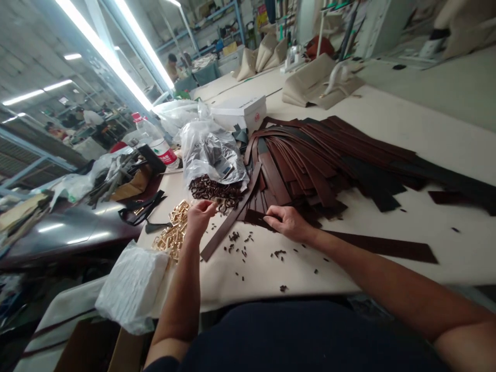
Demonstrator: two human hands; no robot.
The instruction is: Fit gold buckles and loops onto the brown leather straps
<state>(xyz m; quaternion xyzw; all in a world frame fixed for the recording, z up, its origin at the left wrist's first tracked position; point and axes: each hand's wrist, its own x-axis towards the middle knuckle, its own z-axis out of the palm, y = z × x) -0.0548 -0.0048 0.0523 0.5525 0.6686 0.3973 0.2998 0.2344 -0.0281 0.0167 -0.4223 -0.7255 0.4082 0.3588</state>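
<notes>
My right hand (290, 223) pinches a dark brown leather strap (383, 246) near its left end, where a small slot shows; the strap trails right beneath my forearm. My left hand (199, 216) has thumb and forefinger pressed together, and what is between them is too small to make out. It is beside a heap of gold-coloured metal buckles (172, 232) and just in front of a pile of small dark brown leather loops (211, 189). That pile spills from a clear plastic bag (211, 150). Small dark cut-out bits (234, 236) lie scattered between my hands.
A fanned stack of brown and black leather strips (298, 160) spreads across the table behind my right hand. A white box (242, 111) and a red-labelled bottle (163, 147) stand farther back. At the near left edge lies a plastic-wrapped white packet (134, 284). People work in the distance.
</notes>
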